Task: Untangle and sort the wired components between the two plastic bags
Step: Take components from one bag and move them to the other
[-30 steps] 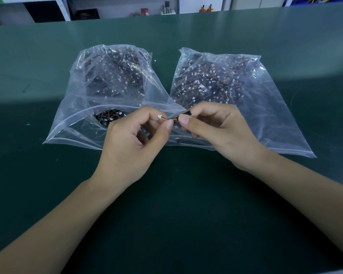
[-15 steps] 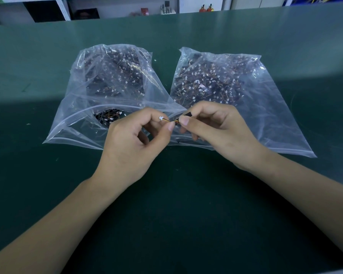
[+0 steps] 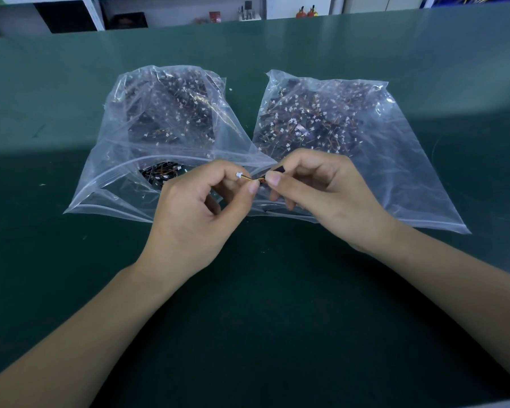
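Barely anything has moved vs the earlier frames: both hands sit in the same spot over the bag mouths, and the white plug end looks to have tipped a touch lower betw the fingertips. I've got my left hand [image 3: 200,207] pinching the wired component [image 3: 255,178] near its white connector, thumb and forefinger curled on the yellow/orange lead. My right hand [image 3: 321,192] pinches the other end, where a small black part shows at the fingertips. The piece is held in the air, just above the near edges of the two bags, betw them.

Progress, as I judge it: early or mid, can't say which. The left plastic bag [image 3: 115,184] and the right plastic bag [image 3: 409,172] both lie on the green bench [image 3: 262,319], and both hold a dense tangle of black parts, leads and white plugs (no way to count them through the film). Which bag is source and which is sorted, I can't tell. This one piece looks free of the rest; dropping it in a bag is left, plus a lot more.
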